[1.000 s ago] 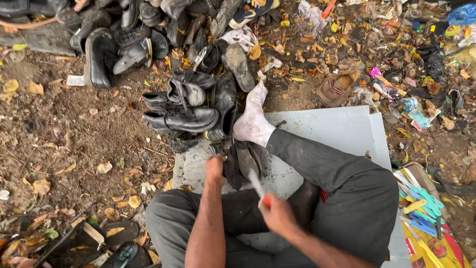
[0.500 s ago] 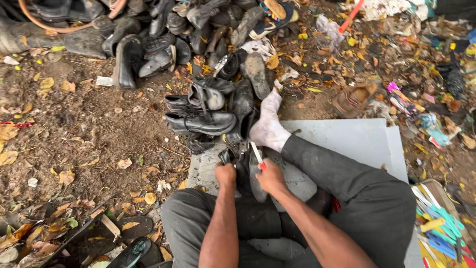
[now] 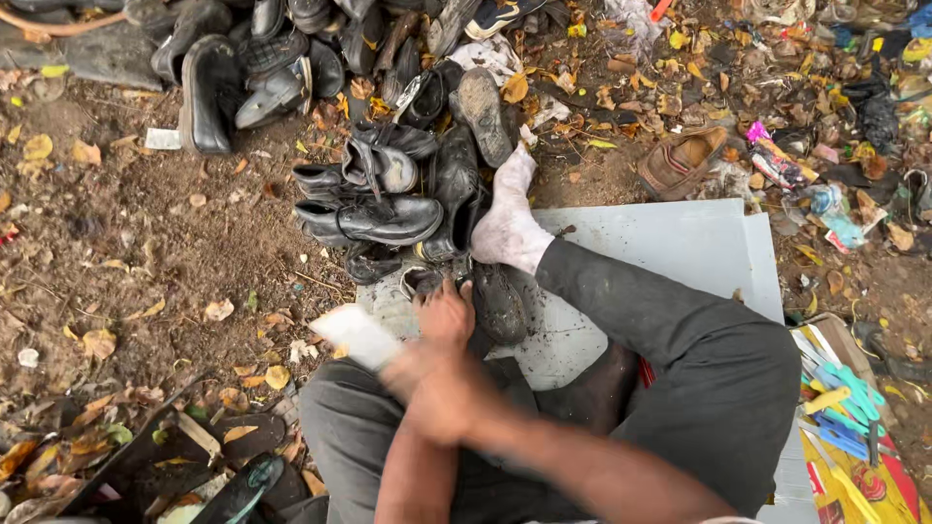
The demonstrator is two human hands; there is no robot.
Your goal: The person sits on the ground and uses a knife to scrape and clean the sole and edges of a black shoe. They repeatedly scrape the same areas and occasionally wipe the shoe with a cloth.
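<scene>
I sit on a white board [image 3: 670, 243] with my right leg stretched out, its white-socked foot [image 3: 510, 228] against a heap of black shoes [image 3: 388, 204]. My left hand [image 3: 447, 312] presses down on a worn black shoe [image 3: 500, 303] that lies on the board between my legs. My right hand [image 3: 427, 388] is blurred with motion and crosses over my left forearm. It grips a tool with a pale flat blade [image 3: 354, 335] that points left, away from the shoe.
A bigger pile of dark boots and shoes [image 3: 252, 68] lies at the top left on bare soil with dry leaves. A brown shoe [image 3: 680, 160] and litter lie at the top right. Several coloured-handled tools [image 3: 840, 408] sit at my right; scraps [image 3: 194, 466] are at the lower left.
My right hand has swung from beside the shoe down and to the left with the blade. My left hand has stayed on the shoe. The camera has tilted slightly.
</scene>
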